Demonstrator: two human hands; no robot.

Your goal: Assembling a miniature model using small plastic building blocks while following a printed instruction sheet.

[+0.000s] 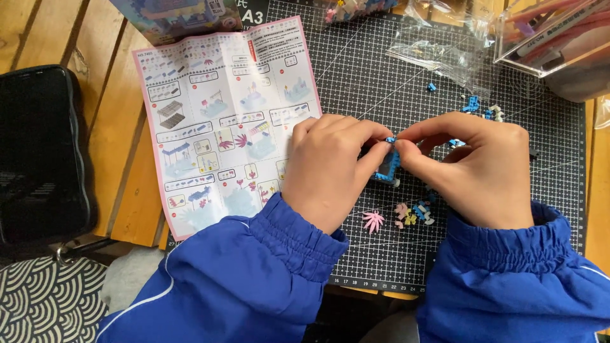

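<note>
One head-worn camera looks steeply down, close over the cutting mat (483, 254) on the wooden table (114, 127).

Counts: two hands showing, left hand (330, 166) and right hand (475, 166), both pinching one small blue brick assembly (387, 166). One cutting mat (356, 76) carrying the parts. One instruction sheet (222, 121) overlapping the mat's left edge. One pink spiky flower piece (373, 220) sitting near the mat's bottom edge. One small cluster of loose pastel pieces (414, 214) beside it, too small to count. A few loose blue bricks (473, 107) lying toward the right edge, number unclear. One clear plastic bag (438, 47) near the top edge. One clear box (553, 35) sitting at the top right corner.
</note>
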